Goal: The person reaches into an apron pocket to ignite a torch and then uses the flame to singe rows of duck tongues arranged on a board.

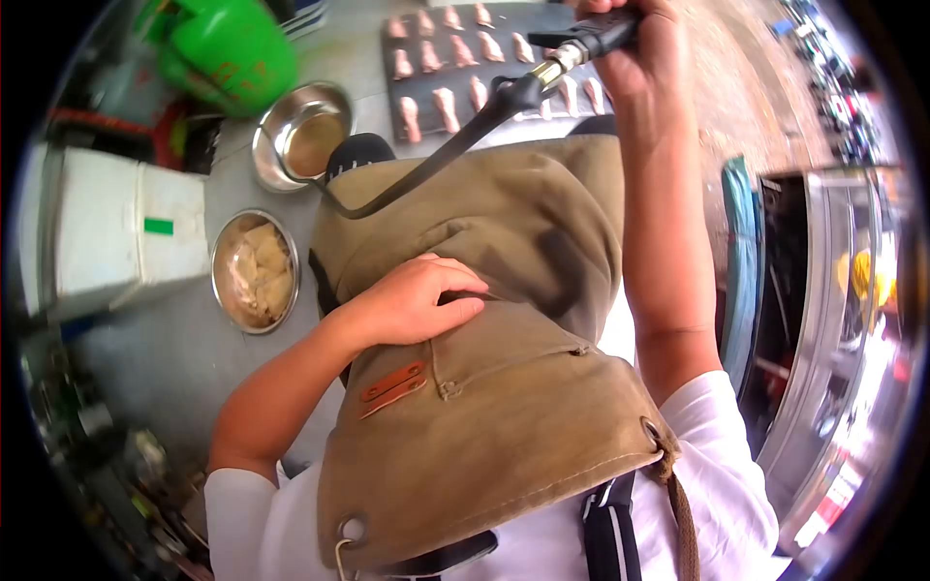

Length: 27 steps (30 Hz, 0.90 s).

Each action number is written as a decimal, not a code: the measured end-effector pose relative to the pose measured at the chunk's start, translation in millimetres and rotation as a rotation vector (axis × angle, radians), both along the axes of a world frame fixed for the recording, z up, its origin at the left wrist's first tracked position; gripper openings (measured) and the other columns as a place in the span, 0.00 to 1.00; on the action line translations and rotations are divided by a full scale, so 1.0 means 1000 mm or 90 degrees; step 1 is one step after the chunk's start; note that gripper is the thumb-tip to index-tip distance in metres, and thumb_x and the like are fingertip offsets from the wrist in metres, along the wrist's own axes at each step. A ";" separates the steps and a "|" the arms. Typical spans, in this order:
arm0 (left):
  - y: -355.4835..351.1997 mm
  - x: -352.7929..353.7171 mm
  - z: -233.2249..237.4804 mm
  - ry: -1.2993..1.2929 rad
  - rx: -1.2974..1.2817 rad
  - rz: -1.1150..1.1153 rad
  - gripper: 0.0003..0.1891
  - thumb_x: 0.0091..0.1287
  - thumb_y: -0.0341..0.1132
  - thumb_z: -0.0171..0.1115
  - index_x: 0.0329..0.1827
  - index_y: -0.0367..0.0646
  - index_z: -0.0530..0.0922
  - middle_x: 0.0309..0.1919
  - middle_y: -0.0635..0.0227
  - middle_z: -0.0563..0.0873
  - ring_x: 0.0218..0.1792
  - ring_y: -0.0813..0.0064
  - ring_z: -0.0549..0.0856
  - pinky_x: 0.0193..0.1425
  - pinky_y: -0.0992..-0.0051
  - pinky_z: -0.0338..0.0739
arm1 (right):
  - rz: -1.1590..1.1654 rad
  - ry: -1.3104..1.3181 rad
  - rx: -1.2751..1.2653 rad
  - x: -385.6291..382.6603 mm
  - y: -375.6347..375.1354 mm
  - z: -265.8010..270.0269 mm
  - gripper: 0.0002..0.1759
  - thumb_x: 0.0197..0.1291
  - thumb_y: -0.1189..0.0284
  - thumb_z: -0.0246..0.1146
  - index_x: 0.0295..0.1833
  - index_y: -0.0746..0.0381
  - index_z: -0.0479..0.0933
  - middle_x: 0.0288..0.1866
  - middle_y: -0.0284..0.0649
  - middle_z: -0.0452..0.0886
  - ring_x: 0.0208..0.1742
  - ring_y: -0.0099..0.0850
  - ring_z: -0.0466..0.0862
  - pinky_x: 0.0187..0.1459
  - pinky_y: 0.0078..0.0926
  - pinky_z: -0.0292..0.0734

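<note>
Hands are two: the left hand [417, 302] lies on one brown apron [504, 407], fingers loosely together and gripping nothing. The right hand [639, 58] has its fingers clamped around the black handle of one torch [581, 44], and its single hose [436, 160] passes just beyond the left fingertips. Beyond the left fingers, on the grey floor [174, 358], stand one full bowl [215, 276], one nearly empty bowl [260, 145], one white box [116, 232] and one green cylinder [232, 48]. Below the right fingers lies one dark tray [509, 21] with about fifteen pale pieces; their exact count and kind are unclear, and the right fingertips are cut off.
</note>
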<state>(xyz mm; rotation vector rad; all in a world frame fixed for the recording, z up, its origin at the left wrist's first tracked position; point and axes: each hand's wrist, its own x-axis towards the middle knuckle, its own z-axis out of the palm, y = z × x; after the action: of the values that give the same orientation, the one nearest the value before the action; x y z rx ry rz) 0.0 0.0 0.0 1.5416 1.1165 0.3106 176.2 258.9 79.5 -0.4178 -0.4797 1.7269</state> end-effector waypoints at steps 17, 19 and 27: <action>0.026 0.017 0.114 0.112 0.426 -0.311 0.03 0.59 0.29 0.59 0.31 0.40 0.74 0.42 0.50 0.81 0.48 0.49 0.85 0.49 0.64 0.83 | -0.156 -0.142 -0.041 0.054 -0.038 -0.017 0.05 0.64 0.78 0.58 0.33 0.64 0.72 0.25 0.36 0.73 0.23 0.26 0.73 0.26 0.23 0.75; 0.024 0.017 0.107 0.105 0.596 -0.369 0.04 0.60 0.30 0.59 0.30 0.40 0.75 0.45 0.48 0.82 0.48 0.48 0.86 0.47 0.63 0.84 | -0.129 -0.169 -0.059 0.054 -0.038 -0.024 0.09 0.65 0.74 0.60 0.32 0.65 0.75 0.23 0.35 0.73 0.23 0.24 0.74 0.24 0.22 0.72; 0.013 0.066 0.103 0.689 0.466 -0.591 0.19 0.62 0.34 0.64 0.54 0.33 0.85 0.69 0.34 0.72 0.57 0.32 0.81 0.37 0.47 0.86 | 0.105 -0.385 -0.141 0.066 -0.047 -0.061 0.10 0.66 0.73 0.65 0.39 0.69 0.73 0.31 0.36 0.75 0.22 0.19 0.72 0.17 0.15 0.67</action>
<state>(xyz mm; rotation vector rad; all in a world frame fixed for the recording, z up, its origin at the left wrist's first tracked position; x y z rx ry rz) 66.1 12.6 102.7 2.8370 0.9095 -0.9631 242.0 211.5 18.3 -1.1020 -0.7710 1.8048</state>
